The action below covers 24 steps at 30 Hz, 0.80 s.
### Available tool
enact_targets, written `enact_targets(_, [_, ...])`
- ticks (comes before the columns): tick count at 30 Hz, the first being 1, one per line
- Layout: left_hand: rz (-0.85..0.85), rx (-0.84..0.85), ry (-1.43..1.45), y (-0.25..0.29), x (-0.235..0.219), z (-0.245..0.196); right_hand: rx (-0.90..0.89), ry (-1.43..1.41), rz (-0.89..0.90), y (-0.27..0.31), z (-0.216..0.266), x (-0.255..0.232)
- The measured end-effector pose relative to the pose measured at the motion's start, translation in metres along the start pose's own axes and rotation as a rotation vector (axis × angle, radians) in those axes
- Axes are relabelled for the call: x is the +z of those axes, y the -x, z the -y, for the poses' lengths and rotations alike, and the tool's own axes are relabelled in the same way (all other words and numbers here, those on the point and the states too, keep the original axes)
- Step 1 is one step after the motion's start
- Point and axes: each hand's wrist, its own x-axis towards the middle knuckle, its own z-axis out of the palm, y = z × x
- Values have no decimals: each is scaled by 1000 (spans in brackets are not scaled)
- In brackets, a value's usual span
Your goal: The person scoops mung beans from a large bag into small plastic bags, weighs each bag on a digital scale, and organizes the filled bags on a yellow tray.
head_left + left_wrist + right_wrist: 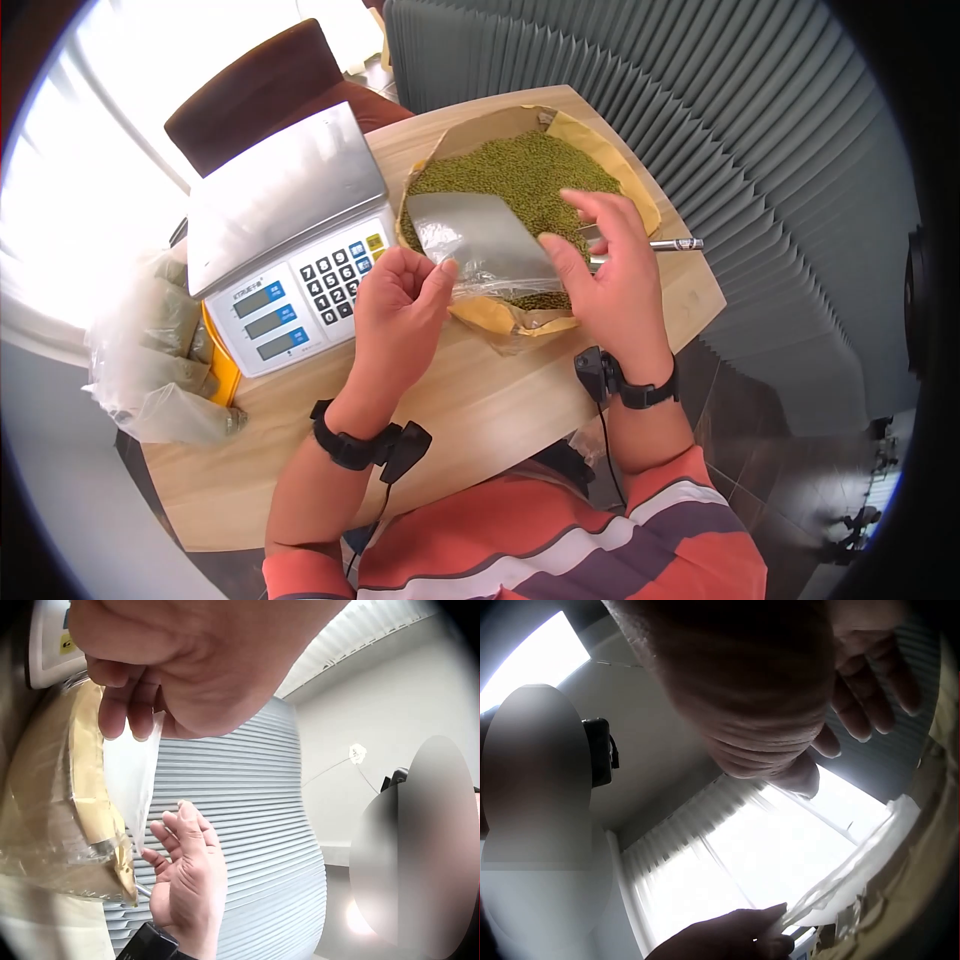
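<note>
A flat clear plastic bag [480, 236] lies over the front of a paper sack [545, 320] filled with small green beans [510, 165]. My left hand [402, 315] pinches a near corner of this bag between thumb and fingers. In the left wrist view the bag [135, 780] hangs down from those fingertips. My right hand [622, 285] is at the bag's right edge, fingers spread and thumb apart from them, holding nothing. Behind it a metal handle [680, 244] sticks out to the right over the sack's side, its other end partly hidden by the hand.
Left of the sack stands a digital scale [290, 200] with a steel pan and number keys. Beside it lies a translucent bag [150, 350] with several packs in it. A brown chair [260, 95] is behind the wooden table [500, 405], and a grey pleated curtain [690, 130] runs along the right.
</note>
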Motion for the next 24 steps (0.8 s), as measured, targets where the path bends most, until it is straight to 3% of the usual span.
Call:
enact_targets(1, [9,-47,-27,0,2,1,11,2,-3,3,-2,-3])
enact_targets(3, [0,-65,-35,-1,7,4,-119,-42,227,9,-3,-10])
enact_targets(7, [-2,-106,-51,2,11,1,-174,-32,330,17,-15,-1])
enact_targets(12, [27,-121,-10,2,3,4,-125,-60,314,15,-15,2])
enact_targets(17, [36,-231,192,2,5,2,-197,-53,291,9,-15,4])
enact_targets(24, [35,-267,202,2,6,3,-254,-23,253,11,-21,15])
